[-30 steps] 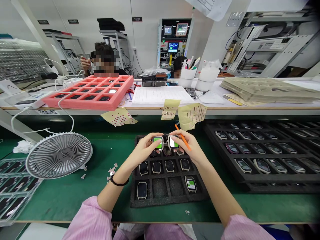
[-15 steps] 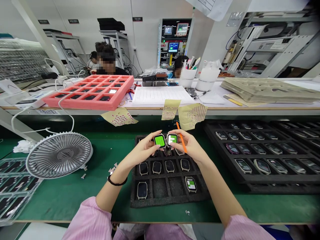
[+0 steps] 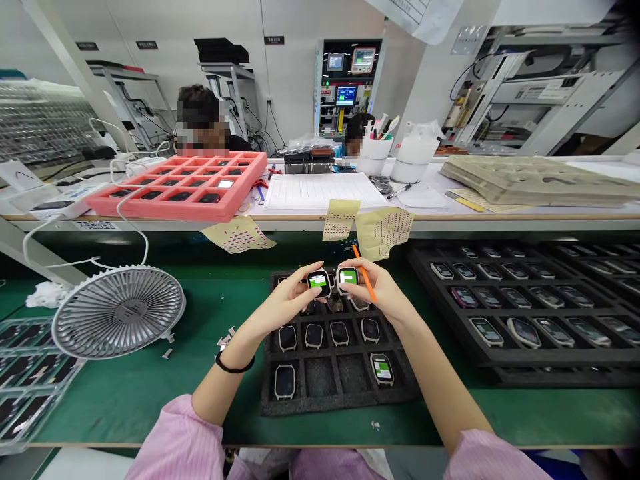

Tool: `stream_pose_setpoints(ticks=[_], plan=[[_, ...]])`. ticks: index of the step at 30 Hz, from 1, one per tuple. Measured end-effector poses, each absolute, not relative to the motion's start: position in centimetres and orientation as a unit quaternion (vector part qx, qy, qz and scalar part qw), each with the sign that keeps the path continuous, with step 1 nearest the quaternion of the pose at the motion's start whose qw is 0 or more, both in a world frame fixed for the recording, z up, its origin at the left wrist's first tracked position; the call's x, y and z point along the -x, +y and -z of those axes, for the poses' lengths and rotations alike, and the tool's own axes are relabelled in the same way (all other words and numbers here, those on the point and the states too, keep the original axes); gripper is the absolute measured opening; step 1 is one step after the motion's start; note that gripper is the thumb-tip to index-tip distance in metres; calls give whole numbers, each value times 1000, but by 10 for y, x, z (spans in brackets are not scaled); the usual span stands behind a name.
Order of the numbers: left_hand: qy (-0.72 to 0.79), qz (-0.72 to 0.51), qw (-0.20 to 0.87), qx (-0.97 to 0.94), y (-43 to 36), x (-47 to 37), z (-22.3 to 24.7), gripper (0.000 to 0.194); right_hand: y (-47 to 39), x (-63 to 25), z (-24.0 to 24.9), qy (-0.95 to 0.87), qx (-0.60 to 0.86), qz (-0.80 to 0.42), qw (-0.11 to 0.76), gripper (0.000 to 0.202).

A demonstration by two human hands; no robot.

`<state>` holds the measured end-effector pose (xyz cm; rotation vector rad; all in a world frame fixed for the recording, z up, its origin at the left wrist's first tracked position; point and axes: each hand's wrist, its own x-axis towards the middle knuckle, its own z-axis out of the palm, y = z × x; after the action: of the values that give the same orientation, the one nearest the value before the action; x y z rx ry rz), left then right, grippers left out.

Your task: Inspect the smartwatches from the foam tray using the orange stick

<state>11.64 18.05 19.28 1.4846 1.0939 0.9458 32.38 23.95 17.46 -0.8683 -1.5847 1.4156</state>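
My left hand is closed around a smartwatch whose lit screen is green, white and black, thumb on its lower edge. In my right hand is a second smartwatch with a green and white screen, the thumb against its face. An orange pen-like stick is also tucked between the right fingers. Both watches are side by side above a black foam tray. Several watches lie in the tray's pockets, and one at the lower right has a lit screen. Two pockets in the front row hold nothing.
A grey fan stands at left, beside clear trays of dark parts. More black trays of watches lie at right. On the shelf are a pink foam tray, papers and white tubs. People sit beyond.
The left watch's screen went from a green grid to white, green and black. The right watch's picture changed too, and it shifted slightly right, away from the left one.
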Motion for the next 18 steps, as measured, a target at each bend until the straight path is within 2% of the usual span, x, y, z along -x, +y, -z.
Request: stream_pose_setpoints(ticks=[4,10,18], plan=[[456,-390,508,-618,181,-116,-192,61,240,-325,-173,-645,337,-551,408,39],[455,-391,505,-620,182,-115,-191,60,243,-325,-168,-618,347,-563,426,30],[443,-405,505,-620,185,-114,-186,60,244,-330,-170,-639,315,-574,404,32]])
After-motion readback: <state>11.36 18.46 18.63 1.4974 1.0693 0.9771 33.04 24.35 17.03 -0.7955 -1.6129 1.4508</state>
